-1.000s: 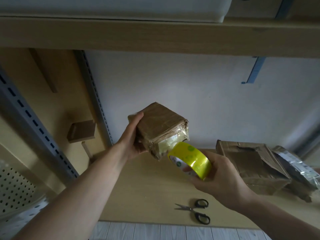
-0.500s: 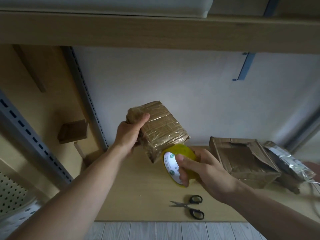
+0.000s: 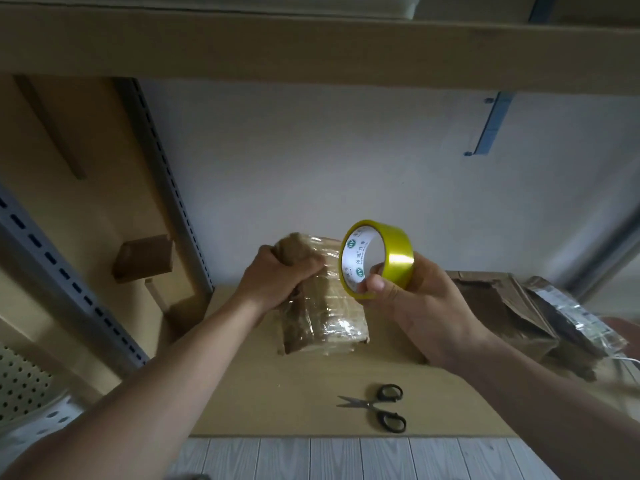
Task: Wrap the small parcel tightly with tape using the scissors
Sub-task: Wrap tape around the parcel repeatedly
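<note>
tabletop (image 3: 304,403): plain wood top. The parcel's bottom end looks like it's resting on it, though I can't swear it isn't hovering just above.

torn box (image 3: 502,317): well off to the parcel's right with a silver bag (image 3: 571,317) past it. Not part of the job as far as I can tell.

parcel (image 3: 332,313): brown paper block, standing tall-ish and tilted. Shiny tape already covers most of the face I can see, several bands of it. The lower left side and the top left corner still look like bare paper.

right hand (image 3: 422,299): at the parcel's upper right, holding the roll up. The fingers (image 3: 375,284) are pinched on it, thumb on the near rim and one finger hooked through the core.

left hand (image 3: 273,282): on the parcel's top left corner, fingers (image 3: 304,268) curled tight round it to hold it steady.

tape (image 3: 398,258): yellow roll, its left edge overlapping the parcel's top right. Can't tell whether a strip actually runs from the roll onto the parcel.

scissors (image 3: 375,408): lying closed on the tabletop, nearer me than the parcel and a bit right. Nobody's touching them.

done so far: I'd say well past halfway, with a good few wraps on.

still to do: my guess is cover the bare side and corner, pull it snug, then set the roll down, grab the scissors, snip, and press the loose end flat.
</note>
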`<action>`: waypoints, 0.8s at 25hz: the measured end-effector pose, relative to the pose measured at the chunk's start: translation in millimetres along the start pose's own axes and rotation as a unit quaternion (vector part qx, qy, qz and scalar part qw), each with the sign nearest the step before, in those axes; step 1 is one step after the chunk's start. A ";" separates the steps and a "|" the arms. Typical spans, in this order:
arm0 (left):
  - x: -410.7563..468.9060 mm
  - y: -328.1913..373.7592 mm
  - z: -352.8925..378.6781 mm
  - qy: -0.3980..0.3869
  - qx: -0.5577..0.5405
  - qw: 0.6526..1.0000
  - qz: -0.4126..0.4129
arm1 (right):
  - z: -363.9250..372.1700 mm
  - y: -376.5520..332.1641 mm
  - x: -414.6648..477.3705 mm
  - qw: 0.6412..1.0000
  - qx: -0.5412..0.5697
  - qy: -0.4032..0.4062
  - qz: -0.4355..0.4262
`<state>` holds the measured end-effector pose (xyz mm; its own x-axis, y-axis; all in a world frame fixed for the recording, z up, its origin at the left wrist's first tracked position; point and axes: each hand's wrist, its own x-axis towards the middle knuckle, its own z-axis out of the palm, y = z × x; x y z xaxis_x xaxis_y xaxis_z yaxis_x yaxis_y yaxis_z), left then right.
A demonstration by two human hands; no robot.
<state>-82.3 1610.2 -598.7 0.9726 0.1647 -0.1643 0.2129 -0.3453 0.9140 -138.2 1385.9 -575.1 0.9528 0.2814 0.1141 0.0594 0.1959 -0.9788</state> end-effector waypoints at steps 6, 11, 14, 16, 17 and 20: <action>-15.5 9.8 17.3 -0.097 -0.012 0.994 0.039 | -1.5 -5.1 7.5 0.997 -0.050 0.013 -0.050; -20.5 18.4 22.3 -0.161 -0.011 0.981 0.111 | 3.4 -8.8 12.1 0.978 -0.131 0.089 -0.137; -28.1 16.4 29.4 -0.215 -0.012 0.965 0.146 | -7.0 -12.5 25.6 0.963 -0.214 0.102 -0.126; -30.1 16.4 27.9 -0.221 -0.018 0.963 0.154 | -13.9 -11.8 30.1 0.967 -0.232 0.031 -0.102; -30.3 15.7 26.4 -0.226 -0.025 0.962 0.152 | -16.3 -11.9 30.7 0.964 -0.246 0.003 -0.102; -29.9 12.2 23.4 -0.254 -0.057 0.957 0.126 | -19.7 -14.5 29.8 0.970 -0.212 -0.082 -0.087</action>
<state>-106.6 1579.5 -591.3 0.9179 -0.3913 -0.0659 -0.0181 -0.2074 0.9781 -104.8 1373.0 -560.9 0.8592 0.4311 0.2757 0.3655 -0.1399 -0.9202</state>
